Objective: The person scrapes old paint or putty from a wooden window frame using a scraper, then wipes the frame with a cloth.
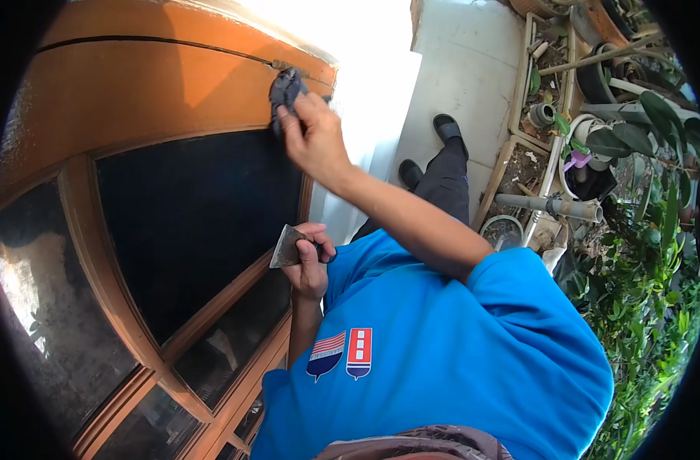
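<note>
My right hand (317,146) is closed on a crumpled dark grey cloth (285,90). The cloth lies against the orange-brown wooden surface (158,84), near its end and beside a dark seam. Lower down, my left hand (311,268) has its fingers wrapped round a scraper with a flat metal blade (286,247). That blade points left, in front of the wooden frame and the dark glass pane (196,222).
More glass panes (51,284) in wooden frames extend at lower left. A bright white surface (365,100) adjoins the wood. Beyond my feet (447,129) on the pale tiled floor (457,77) are planters (518,172), a grey pipe (549,205) and leafy plants (656,268).
</note>
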A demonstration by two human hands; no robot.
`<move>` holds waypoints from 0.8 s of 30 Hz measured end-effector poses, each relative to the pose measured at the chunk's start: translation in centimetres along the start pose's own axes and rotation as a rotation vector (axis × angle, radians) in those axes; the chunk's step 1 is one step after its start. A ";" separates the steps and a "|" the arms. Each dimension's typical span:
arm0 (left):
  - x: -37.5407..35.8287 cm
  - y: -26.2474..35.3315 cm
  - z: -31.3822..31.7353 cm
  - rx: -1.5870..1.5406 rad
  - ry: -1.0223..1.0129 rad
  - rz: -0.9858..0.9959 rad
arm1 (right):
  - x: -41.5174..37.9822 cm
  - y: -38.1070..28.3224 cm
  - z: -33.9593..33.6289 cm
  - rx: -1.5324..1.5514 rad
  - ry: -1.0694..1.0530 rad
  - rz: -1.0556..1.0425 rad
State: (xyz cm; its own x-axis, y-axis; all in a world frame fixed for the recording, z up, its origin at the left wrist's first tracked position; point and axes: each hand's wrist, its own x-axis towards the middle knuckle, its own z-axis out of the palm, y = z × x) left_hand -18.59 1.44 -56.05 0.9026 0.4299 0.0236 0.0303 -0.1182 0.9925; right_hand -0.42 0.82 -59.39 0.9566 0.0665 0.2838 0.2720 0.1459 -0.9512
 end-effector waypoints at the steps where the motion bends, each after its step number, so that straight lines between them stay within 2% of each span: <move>1: -0.1 0.3 -0.1 0.003 -0.015 0.015 | 0.0 1.7 -0.4 0.047 -0.014 -0.012; 2: 0.1 0.4 0.0 0.001 -0.028 0.037 | -0.8 3.6 -0.9 -0.010 -0.069 0.051; 5: 0.1 0.4 0.5 -0.012 -0.031 0.061 | -2.0 6.1 -1.4 -0.118 -0.109 0.427; 7: 0.2 0.4 0.7 -0.007 -0.031 0.053 | -1.9 5.5 -0.2 -0.147 -0.039 0.265; 8: 0.1 0.5 0.7 -0.001 -0.032 0.049 | -0.8 2.7 0.0 -0.070 0.009 0.076; 11: 0.1 0.5 0.9 0.016 -0.034 0.042 | 2.5 -4.2 0.0 0.103 -0.056 -0.341; 14: 0.3 0.7 0.8 0.027 -0.041 0.057 | 3.1 -1.3 -0.1 0.129 -0.065 -0.349; 19: 0.2 0.3 0.6 0.018 -0.014 0.036 | -0.3 9.2 -1.8 -0.014 -0.041 -0.134; 21: 0.5 0.2 0.8 0.014 -0.030 0.033 | -0.6 10.7 -2.6 -0.139 -0.118 0.260; 24: 1.0 0.2 1.0 0.001 -0.048 0.026 | 0.3 9.1 -1.8 -0.175 -0.066 0.384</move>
State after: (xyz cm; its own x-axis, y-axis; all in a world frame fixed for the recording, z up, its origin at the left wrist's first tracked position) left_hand -17.28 0.91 -55.97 0.9228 0.3829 0.0435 0.0073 -0.1300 0.9915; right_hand 2.56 0.34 -68.16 0.9847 0.1475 -0.0932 -0.0834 -0.0714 -0.9940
